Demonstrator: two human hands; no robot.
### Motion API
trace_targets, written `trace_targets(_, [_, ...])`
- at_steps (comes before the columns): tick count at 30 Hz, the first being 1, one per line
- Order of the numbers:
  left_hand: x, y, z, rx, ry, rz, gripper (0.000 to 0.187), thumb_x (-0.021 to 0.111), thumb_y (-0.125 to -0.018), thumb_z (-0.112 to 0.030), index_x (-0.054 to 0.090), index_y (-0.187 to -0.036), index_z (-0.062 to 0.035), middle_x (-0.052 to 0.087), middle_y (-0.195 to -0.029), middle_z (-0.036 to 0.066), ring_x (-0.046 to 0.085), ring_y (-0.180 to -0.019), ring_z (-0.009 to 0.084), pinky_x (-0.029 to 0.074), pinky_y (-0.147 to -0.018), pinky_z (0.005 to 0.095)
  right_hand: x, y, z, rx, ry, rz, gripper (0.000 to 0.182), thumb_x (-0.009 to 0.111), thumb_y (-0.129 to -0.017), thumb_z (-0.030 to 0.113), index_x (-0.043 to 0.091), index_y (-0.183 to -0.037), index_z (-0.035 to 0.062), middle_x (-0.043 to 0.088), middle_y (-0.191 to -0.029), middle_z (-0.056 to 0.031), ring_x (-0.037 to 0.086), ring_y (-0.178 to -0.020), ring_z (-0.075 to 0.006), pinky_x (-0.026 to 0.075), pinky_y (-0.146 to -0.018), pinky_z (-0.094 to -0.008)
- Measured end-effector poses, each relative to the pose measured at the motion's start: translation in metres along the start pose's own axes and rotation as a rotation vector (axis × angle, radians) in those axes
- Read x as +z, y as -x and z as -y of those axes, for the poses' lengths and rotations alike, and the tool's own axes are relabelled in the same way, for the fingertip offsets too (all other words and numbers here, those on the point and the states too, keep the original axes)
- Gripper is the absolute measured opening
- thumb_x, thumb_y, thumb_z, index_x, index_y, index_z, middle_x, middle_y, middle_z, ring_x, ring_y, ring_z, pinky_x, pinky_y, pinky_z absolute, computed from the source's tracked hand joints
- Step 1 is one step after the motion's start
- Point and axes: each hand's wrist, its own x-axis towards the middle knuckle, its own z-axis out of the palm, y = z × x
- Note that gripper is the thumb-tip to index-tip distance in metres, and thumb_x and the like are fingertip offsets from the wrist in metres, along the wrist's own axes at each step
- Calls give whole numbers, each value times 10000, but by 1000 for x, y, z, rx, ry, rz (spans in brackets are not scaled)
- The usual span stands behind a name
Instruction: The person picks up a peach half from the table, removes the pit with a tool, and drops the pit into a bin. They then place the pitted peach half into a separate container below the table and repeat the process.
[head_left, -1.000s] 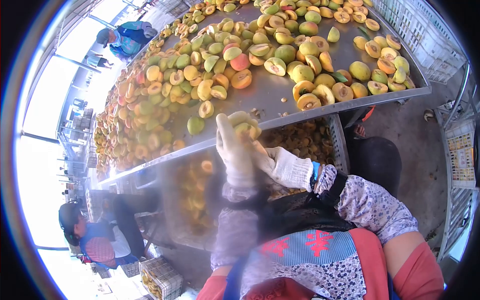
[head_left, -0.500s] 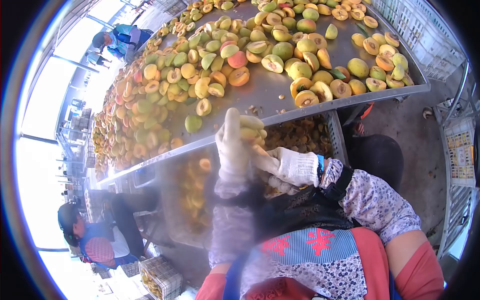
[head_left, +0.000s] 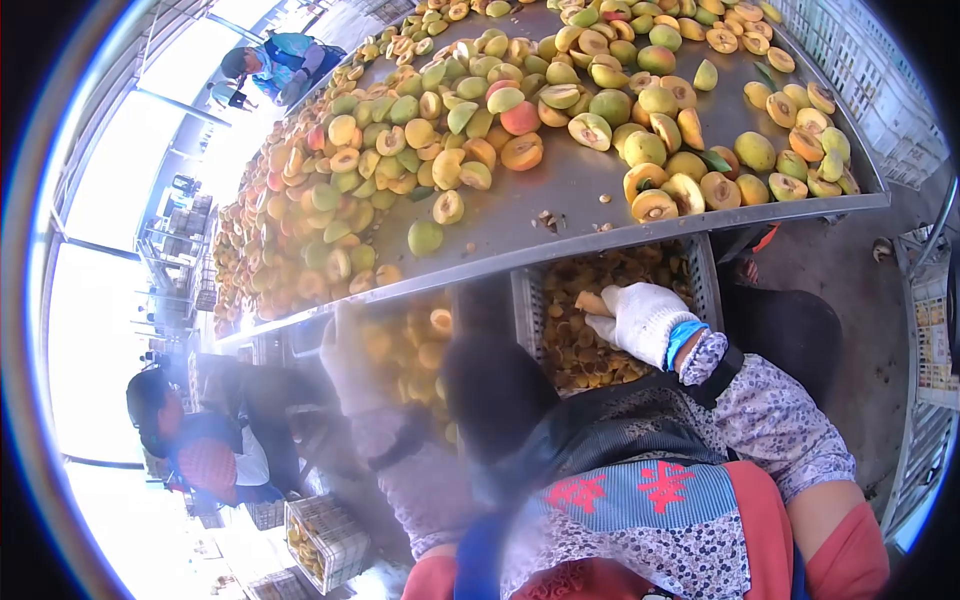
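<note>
My right hand (head_left: 640, 318), in a white knit glove, hovers over a crate of small brown scraps (head_left: 585, 365) below the table edge. Its fingers are closed around a short tan piece (head_left: 592, 303) that sticks out at the fingertips; what it is I cannot tell. My left hand (head_left: 350, 360), also gloved, is smeared by motion at the left, beside a heap of yellow peach halves (head_left: 410, 365) under the table. Its fingers do not show clearly. Whole and halved peaches (head_left: 440, 150) cover much of the metal table (head_left: 560, 215) above both hands.
The table's raised metal rim (head_left: 620, 235) runs between my hands and the fruit. A person (head_left: 215, 440) sits at the lower left near a white crate of fruit (head_left: 325, 540). Another person (head_left: 285, 65) works at the far left. White crates (head_left: 870, 90) stack at the right.
My hands were together with peach pieces in the left one. Now they are apart: the left has swung left and down, the right has moved over the scrap crate. The view has shifted slightly.
</note>
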Motion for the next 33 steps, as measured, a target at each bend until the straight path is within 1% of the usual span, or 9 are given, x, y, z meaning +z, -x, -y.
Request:
trace_targets(2, [-23, -22, 30, -41, -488, -70, 516, 666, -943, -385, 600, -1248, 26, 650, -1019, 46, 615, -821, 119, 513, -707, 263, -8, 2, 8, 19, 54, 33, 313, 511, -960, 391, 618, -1218, 250, 700, -1081, -130, 668, -985, -353, 535, -838, -476])
trace_targets(5, [24, -42, 14, 322, -372, 111, 522, 674, -883, -359, 577, -1322, -93, 561, -1321, 178, 545, -1210, 335, 443, -1023, 438, 7, -6, 8, -49, -43, -38, 390, 578, -928, 435, 641, -1085, 83, 699, -972, -201, 664, -941, -393, 524, -816, -494])
trace_targets(10, [125, -90, 13, 87, -882, 425, 675, 700, -815, -467, 542, -1368, -112, 461, -1449, 208, 486, -1306, 363, 384, -1100, 443, 16, -11, 13, -148, -117, -179, 395, 621, -918, 436, 615, -982, 46, 691, -862, -218, 667, -852, -411, 521, -751, -497])
trace_targets(15, [119, -98, -9, -318, 80, 409, 443, 635, -925, -360, 593, -1274, -90, 642, -1213, 132, 663, -1051, 275, 587, -739, 354, 13, -16, 23, -331, -301, -517, 305, 684, -898, 334, 597, -911, 42, 661, -757, -209, 656, -758, -418, 519, -645, -471])
trace_targets(16, [113, -92, 4, 256, 97, 475, 390, 555, -986, -349, 603, -1249, -65, 686, -1037, 115, 692, -872, 215, 591, -681, 284, 10, -17, 28, -331, -303, -522, 305, 684, -898, 334, 597, -911, 42, 661, -757, -209, 656, -758, -418, 519, -645, -471])
trace_targets(18, [113, -48, -56, -349, 658, 494, 407, 494, -1020, -357, 605, -1216, -18, 693, -960, 128, 677, -696, 204, 582, -620, 239, 5, -18, 36, -323, -459, -552, 290, 658, -908, 329, 620, -902, 42, 666, -820, -224, 646, -815, -429, 508, -710, -508])
trace_targets(26, [139, 27, -121, -296, 516, 659, 507, 400, -1037, -447, 622, -1153, -6, 698, -890, 112, 653, -654, 126, 447, -456, 205, -5, -13, 40, -269, -411, -560, 326, 611, -942, 367, 614, -881, 47, 638, -753, -206, 632, -760, -421, 492, -675, -502])
trace_targets(28, [147, 30, -109, 274, 118, 622, 491, 390, -1044, -419, 615, -1150, 4, 696, -874, 116, 641, -665, 118, 447, -466, 205, -5, -11, 36, -272, -437, -564, 325, 609, -944, 364, 617, -889, 43, 642, -762, -209, 633, -767, -422, 493, -679, -500])
trace_targets(33, [176, 43, -97, 395, 290, 422, 518, 389, -1042, -430, 635, -1099, 22, 690, -874, 109, 623, -650, 105, 411, -450, 205, -6, -3, 35, -308, -574, -526, 334, 603, -948, 361, 630, -929, 29, 654, -788, -218, 636, -787, -429, 494, -686, -500])
